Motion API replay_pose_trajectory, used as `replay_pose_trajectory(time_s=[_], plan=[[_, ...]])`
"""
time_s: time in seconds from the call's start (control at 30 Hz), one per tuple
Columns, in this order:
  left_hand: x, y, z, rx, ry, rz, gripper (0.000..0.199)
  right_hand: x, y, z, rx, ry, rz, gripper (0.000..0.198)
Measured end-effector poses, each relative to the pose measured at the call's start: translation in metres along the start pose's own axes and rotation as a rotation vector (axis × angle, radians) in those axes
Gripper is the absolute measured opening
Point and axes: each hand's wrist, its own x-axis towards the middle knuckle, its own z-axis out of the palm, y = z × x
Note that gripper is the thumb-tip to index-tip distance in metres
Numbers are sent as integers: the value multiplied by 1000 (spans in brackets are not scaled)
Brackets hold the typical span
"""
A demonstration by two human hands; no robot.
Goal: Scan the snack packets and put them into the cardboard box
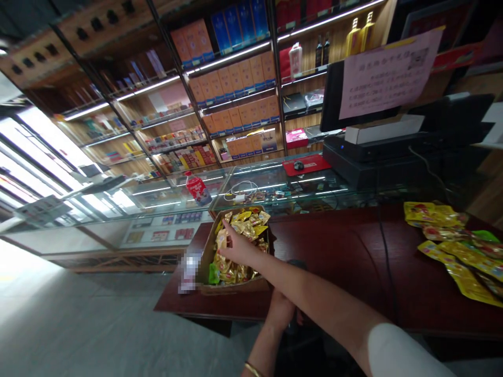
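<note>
A cardboard box [236, 287] full of small gold and yellow foil snack packets [245, 229] stands at the left end of the dark red-brown table. My right hand [238, 248] reaches into it from the right, thumb and index finger spread over the packets. A green packet [214, 273] lies in the box's near left corner. My left hand [282, 311] is below my right forearm, near the table's front edge. Its fingers are closed around something dark, mostly hidden by the forearm. A black object [296, 264] shows just beyond that forearm.
Larger yellow snack packs [451, 246] lie at the table's right. Behind are a glass display counter [176, 191], a red-labelled bottle [197, 188], a white cable [241, 191], a mouse [298, 165] on a red mat, and a monitor with a pink notice [389, 76]. Stocked shelves line the wall.
</note>
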Motion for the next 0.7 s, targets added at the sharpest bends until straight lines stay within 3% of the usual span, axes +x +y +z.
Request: replay_pose_trajectory(time_s=[0.1,0.17,0.23,0.33,0.43,0.5,0.6,0.7], plan=[[1,0,-1,2,8,-2,37,4,9,-3,-51,23,9,90],[3,-3,-2,6,14,-24,32,-6,28,-25,-43,85,-21,77],[6,-6,-4,11,23,-67,30,-28,57,-64,-29,193,-21,62],[10,-10,-5,13,24,-76,34,-83,104,-147,-145,516,90,53],[11,-12,-4,16,7,-55,37,-148,138,-234,-465,835,322,64],[11,-12,-3,32,-6,-60,38,-183,148,-280,-655,939,569,76],[12,-13,-2,54,-1,-62,39,-214,149,-322,-915,973,753,81],[12,-13,-2,64,13,-66,39,-229,148,-335,-1069,1016,804,80]])
